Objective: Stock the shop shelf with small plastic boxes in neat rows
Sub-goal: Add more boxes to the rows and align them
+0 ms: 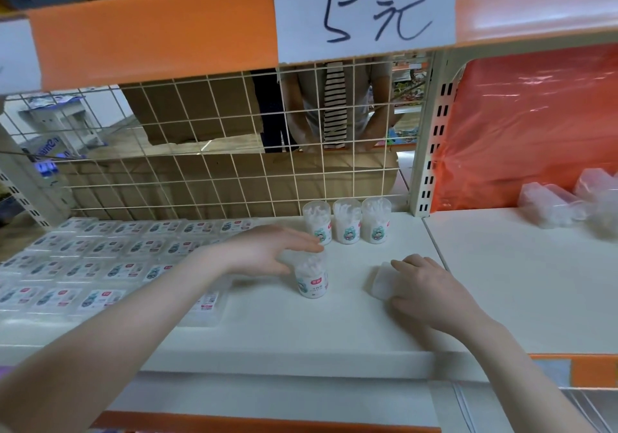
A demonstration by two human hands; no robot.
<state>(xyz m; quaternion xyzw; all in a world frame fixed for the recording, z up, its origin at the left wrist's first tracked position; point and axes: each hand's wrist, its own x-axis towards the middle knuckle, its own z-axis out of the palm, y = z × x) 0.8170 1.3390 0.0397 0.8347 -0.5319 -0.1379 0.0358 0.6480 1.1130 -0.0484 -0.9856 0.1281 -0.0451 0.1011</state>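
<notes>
Here the white shelf [267, 325] carries a row of three upright round tubs [347, 221] standing against the wire grid [200, 152] at its back, their long axes vertical and their printed labels facing the viewer. In front of that row, slightly to its left, a fourth tub [311, 277] also stands upright with its label forward. The left hand [267, 248] hovers over this tub's lid, fingers spread and nearly straight, the fingertips over the top; whether they press on it cannot be told. To the right of that tub, still in front of the back row, the right hand [431, 290] curls its fingers round a clear plastic box [381, 282] that lies tilted on the shelf, its long axis running away toward the grid. Left of the back row, flat labelled packs [100, 255] lie in neat rows covering the shelf. Above the row hangs a white price sign [364, 14]. Right of the row, past the upright post [434, 138], clear bagged items [561, 202] rest on the neighbouring shelf.
</notes>
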